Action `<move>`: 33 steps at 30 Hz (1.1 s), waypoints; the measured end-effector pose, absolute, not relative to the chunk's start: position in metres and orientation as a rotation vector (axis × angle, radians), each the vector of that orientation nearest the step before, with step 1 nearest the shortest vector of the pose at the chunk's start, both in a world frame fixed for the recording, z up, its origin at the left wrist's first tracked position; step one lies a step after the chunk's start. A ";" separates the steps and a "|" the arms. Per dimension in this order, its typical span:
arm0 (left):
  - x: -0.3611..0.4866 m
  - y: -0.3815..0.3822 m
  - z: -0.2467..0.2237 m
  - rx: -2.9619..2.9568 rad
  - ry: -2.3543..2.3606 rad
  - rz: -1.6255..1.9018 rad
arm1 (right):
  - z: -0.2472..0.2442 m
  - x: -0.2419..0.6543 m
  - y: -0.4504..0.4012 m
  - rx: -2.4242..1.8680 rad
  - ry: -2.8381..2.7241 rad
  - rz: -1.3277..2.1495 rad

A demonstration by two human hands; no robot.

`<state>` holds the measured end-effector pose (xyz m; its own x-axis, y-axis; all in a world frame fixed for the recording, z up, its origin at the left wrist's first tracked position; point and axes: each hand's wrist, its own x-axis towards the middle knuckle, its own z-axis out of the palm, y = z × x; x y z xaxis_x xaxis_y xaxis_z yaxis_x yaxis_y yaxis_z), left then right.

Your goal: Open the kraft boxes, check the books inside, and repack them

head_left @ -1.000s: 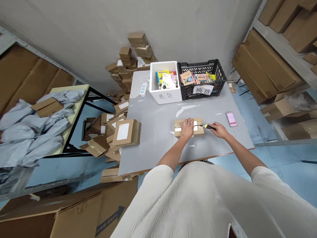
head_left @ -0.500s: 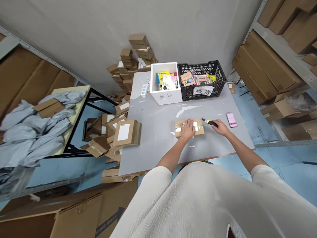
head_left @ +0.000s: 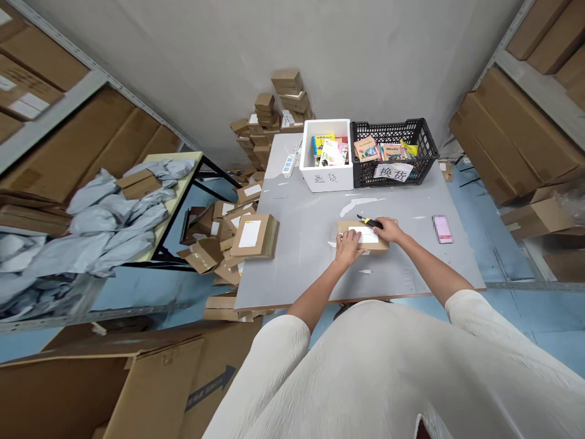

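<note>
A small cardboard box [head_left: 380, 244] with a white label lies on the grey table [head_left: 297, 268] in front of me. My left hand [head_left: 348, 247] grips its left end, fingertips over the label's edge. At the right end, my right hand [head_left: 388, 230] is closed around a black and yellow utility knife [head_left: 371, 222]. The knife's tip points left, above the far edge of the box. Parts of the box are hidden under both hands.
A white bin [head_left: 326, 180] and a black crate [head_left: 418, 171], both holding books, stand at the back. A phone [head_left: 442, 229] lies at right. A larger box [head_left: 256, 236] sits on the left edge, near piled cartons [head_left: 201, 253] and a power strip [head_left: 289, 165].
My right hand has brought the knife left over the box, touching its right end. My left hand has shifted from the top to the left end, and more of the label shows.
</note>
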<state>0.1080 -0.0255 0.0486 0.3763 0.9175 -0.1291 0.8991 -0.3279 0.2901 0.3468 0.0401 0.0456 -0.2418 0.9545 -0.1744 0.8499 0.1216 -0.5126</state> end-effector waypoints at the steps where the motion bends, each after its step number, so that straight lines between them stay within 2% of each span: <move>1: 0.107 -0.023 0.049 2.318 1.617 0.080 | 0.046 0.348 0.039 -1.816 -2.190 0.764; 7: 0.090 -0.009 0.043 2.149 1.686 -0.006 | 0.052 0.364 0.018 -1.889 -2.039 0.824; 14: 0.077 0.008 0.046 2.068 1.689 0.100 | 0.040 0.349 -0.017 -1.827 -1.799 1.070; 17: 0.089 0.009 0.050 2.007 1.765 0.118 | 0.029 0.346 -0.018 -1.718 -1.738 1.155; 22: 0.135 0.004 0.050 1.903 1.865 0.178 | 0.021 0.359 0.002 -1.747 -1.597 1.090; 28: 0.170 0.003 0.043 1.816 1.851 -0.116 | 0.018 0.371 0.019 -1.819 -1.499 1.014; 33: 0.150 0.012 0.042 2.097 1.494 -0.349 | 0.016 0.373 0.019 -1.765 -1.432 1.034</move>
